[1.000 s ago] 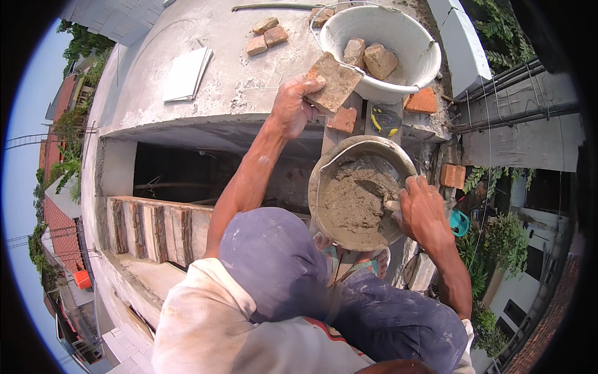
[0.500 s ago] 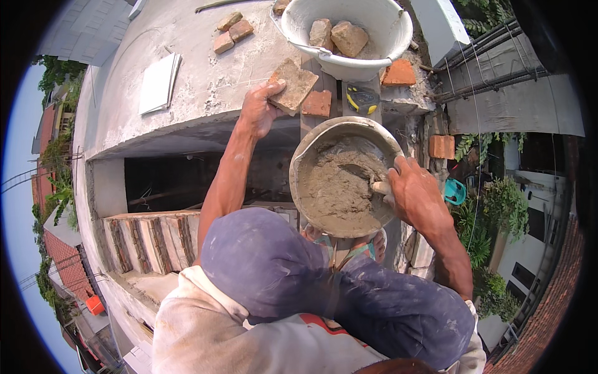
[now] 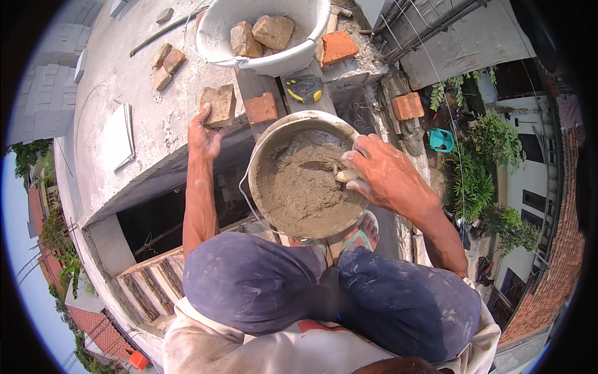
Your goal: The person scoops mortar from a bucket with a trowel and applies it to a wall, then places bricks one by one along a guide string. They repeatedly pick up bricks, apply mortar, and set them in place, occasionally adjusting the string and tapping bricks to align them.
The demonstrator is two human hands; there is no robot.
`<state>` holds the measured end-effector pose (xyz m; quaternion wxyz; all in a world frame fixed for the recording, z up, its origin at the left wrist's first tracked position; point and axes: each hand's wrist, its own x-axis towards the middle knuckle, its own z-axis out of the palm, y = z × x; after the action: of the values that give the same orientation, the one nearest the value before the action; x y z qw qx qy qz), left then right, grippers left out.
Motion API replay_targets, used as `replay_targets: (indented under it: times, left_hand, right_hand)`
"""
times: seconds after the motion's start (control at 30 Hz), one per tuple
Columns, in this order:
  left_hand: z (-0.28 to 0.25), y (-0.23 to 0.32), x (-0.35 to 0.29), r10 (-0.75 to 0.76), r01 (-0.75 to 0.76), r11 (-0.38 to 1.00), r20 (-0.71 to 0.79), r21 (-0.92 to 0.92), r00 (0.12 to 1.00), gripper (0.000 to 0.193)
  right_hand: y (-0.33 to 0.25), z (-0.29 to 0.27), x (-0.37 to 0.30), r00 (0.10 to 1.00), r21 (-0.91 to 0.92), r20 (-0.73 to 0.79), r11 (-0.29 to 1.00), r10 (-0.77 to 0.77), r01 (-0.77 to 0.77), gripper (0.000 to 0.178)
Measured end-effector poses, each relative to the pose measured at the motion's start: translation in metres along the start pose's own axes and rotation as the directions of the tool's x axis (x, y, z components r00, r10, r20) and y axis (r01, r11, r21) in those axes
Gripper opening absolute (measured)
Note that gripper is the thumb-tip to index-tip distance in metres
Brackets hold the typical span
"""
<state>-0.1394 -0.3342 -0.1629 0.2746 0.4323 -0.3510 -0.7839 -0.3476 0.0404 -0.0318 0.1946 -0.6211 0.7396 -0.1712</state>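
Note:
My left hand is closed on a rough, mortar-smeared piece of brick, held up left of the bucket. In front of my knees stands a bucket with grey wet mortar inside and a wire handle hanging at its left. My right hand grips the pale handle of a trowel over the bucket's right side. Much of the trowel's blade is sunk in the mortar and hidden.
Beyond the mortar are a loose brick piece, a black-and-yellow tape measure and a white bucket of brick chunks. White tiles lie on the left slab. Dark openings drop away beside the plank; far below right is a turquoise chair.
The view has swung, so the scene sits further left. My left hand has turned the brick piece more upright. My right hand still holds the trowel in the mortar.

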Motion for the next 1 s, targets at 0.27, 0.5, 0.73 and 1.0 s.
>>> replay_targets:
  times: [0.27, 0.5, 0.73, 1.0]
  left_hand:
    - [-0.057, -0.011, 0.109, -0.075, 0.034, 0.992, -0.360, -0.119, 0.930, 0.038]
    - [-0.027, -0.018, 0.161, 0.051, -0.042, 0.999, -0.525, 0.030, 0.849, 0.040]
    - [-0.018, -0.015, 0.171, 0.195, 0.083, 0.860, -0.476, 0.503, 0.858, 0.044]
    - [0.005, -0.013, 0.042, 0.046, -0.624, -0.007, 0.624, 0.781, 0.780, 0.097]
  right_hand:
    - [-0.002, 0.000, 0.001, 0.999, 0.083, 0.020, 0.996, 0.025, -0.026, 0.046]
    - [0.005, -0.005, 0.002, 1.000, 0.130, 0.005, 0.991, 0.023, -0.024, 0.048]
    - [0.011, -0.004, 0.002, 1.000, 0.167, 0.008, 0.986, 0.013, -0.014, 0.047]
    - [0.018, -0.003, -0.003, 1.000, 0.200, -0.021, 0.980, 0.020, -0.015, 0.054]
